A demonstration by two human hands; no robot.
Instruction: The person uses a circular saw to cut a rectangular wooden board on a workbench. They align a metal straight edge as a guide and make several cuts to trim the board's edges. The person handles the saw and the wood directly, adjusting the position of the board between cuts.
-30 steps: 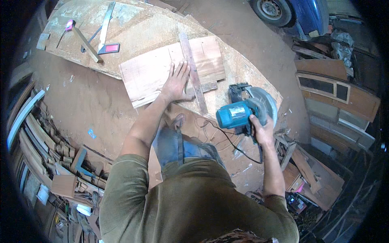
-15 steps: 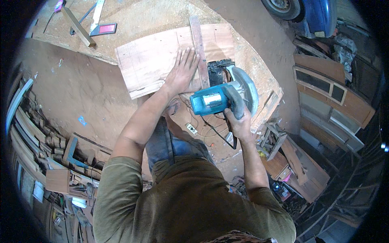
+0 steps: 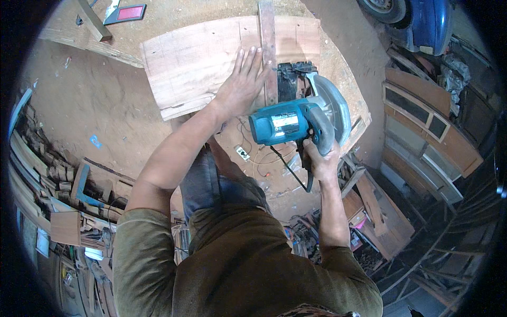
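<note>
A light wooden board (image 3: 193, 58) lies on the worktable, with pencil lines across it and a split along its near edge. Across its right part runs a narrow flat strip (image 3: 268, 39), like a straightedge. My left hand (image 3: 237, 87) presses flat on the board with fingers stretched out, fingertips beside the strip. A teal circular saw (image 3: 280, 124) rests at the board's near right edge, its black base against the strip's right side. My right hand (image 3: 322, 158) is wrapped round the saw's rear handle. The blade is hidden under the grey guard.
The worktable (image 3: 351, 87) extends beyond the board. A wooden stick (image 3: 92, 21) and a square with a red panel (image 3: 125, 14) lie at far left. A black cord (image 3: 290, 171) hangs from the saw near a socket block (image 3: 243, 153). Timber offcuts (image 3: 50, 164) are piled left; panels (image 3: 417, 108) stand right.
My view has shifted and come slightly closer to the table. Both hands, the saw and the strip keep about the same places relative to the board.
</note>
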